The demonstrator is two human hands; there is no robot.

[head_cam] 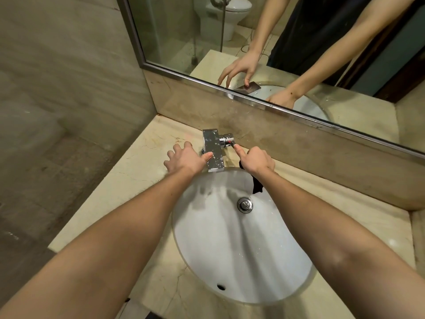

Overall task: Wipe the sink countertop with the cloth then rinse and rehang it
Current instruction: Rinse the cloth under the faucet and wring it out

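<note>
The left forearm (119,222) and the right forearm (333,217) reach forward, coming closer at the wrists. The left hand (184,158) is palm down with spread, relaxed fingers; its thumb lies on the flat chrome tap spout (212,150). The right hand (256,158) grips a thin black cloth (257,187), with the index finger stretched out to the round chrome tap knob (226,139).

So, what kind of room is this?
Most likely a bathroom: a white sink basin under a chrome faucet, a wall mirror, and a toilet reflected in it.
</note>
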